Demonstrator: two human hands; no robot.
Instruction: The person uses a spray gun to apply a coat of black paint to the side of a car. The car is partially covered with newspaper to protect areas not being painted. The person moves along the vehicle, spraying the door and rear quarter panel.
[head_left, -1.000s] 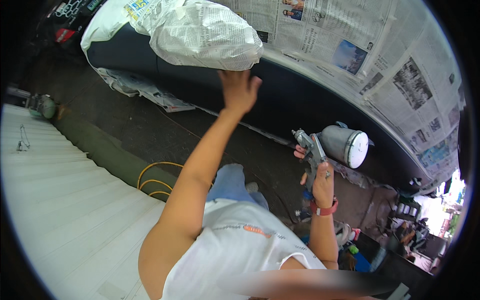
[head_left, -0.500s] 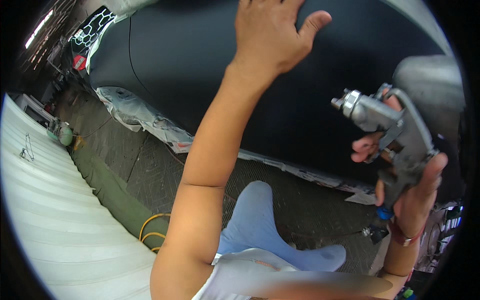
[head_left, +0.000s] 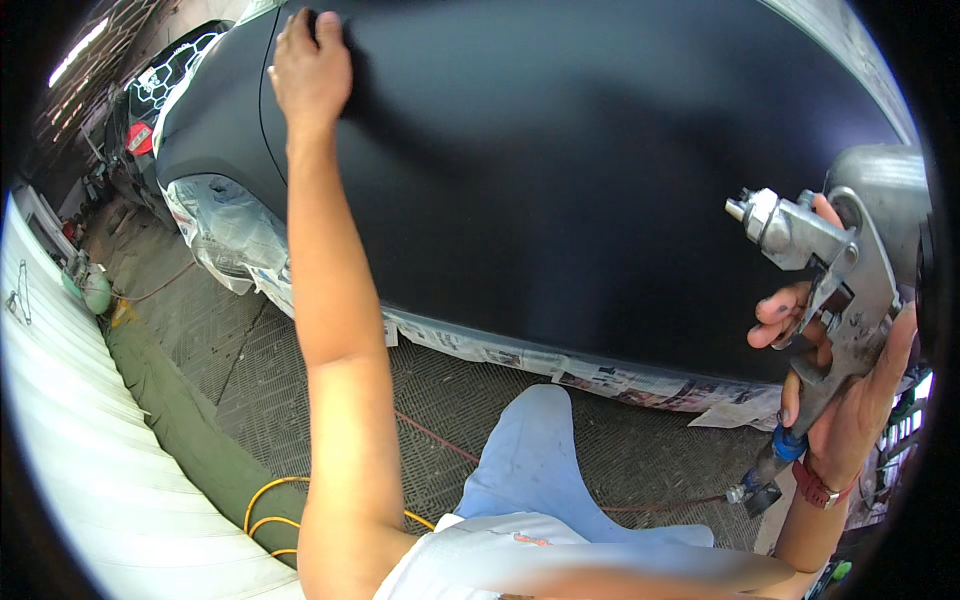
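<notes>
The person's left hand (head_left: 314,78) was at the far left, open with its fingers slightly apart and nothing in its grasp, near the seam of the dark car panel (head_left: 560,200) — whether it touched the surface, I could not tell. On the right, the right hand (head_left: 862,405) was wrapped round the handle of a metal spray gun (head_left: 858,325), which stood on the near side of the panel, its nozzle toward the left. Newspaper (head_left: 640,385) edged the panel's near side; a yellow hose (head_left: 258,492) lay near left.
</notes>
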